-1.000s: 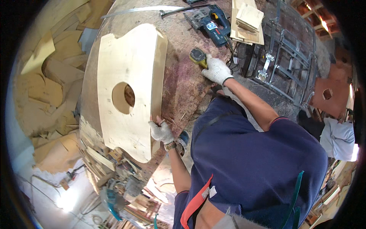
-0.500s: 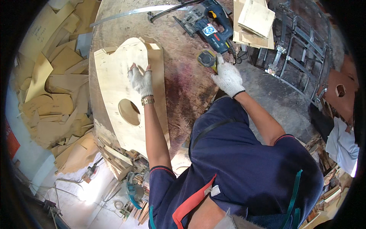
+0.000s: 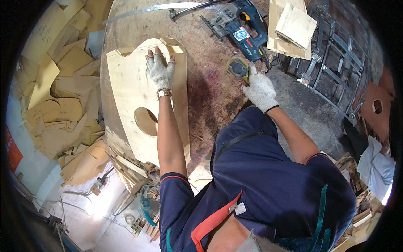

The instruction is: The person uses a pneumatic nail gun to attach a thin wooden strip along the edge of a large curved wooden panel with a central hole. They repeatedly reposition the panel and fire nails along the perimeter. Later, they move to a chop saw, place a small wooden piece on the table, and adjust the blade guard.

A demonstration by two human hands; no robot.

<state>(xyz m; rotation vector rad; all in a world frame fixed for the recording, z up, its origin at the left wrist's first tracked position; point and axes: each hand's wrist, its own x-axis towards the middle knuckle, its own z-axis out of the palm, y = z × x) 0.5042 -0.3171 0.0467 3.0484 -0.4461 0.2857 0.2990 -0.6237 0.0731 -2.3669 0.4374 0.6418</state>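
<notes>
A pale plywood piece (image 3: 128, 84) lies on the worktable at the left, with raised side strips and an oval hole through its face. On its far part my left hand (image 3: 160, 72) rests flat with fingers spread, wearing a white knit glove with bare fingertips. My right hand (image 3: 261, 90), also gloved, is closed at the near side of a yellow and black tape measure (image 3: 237, 68), its thumb and forefinger to either side of the case. Part of its grip is hidden.
Beyond the tape measure lies a blue jigsaw (image 3: 243, 35). A metal ruler (image 3: 159, 7) crosses the far edge. Plywood pieces (image 3: 296, 26) are stacked beside a metal frame (image 3: 336, 54) at right. Cut templates (image 3: 63, 92) pile up at far left; a teal power tool (image 3: 147, 206) sits below.
My left hand has slid farther away along the plywood piece, toward its far end. My right hand stays at the tape measure. The whole view has shifted slightly.
</notes>
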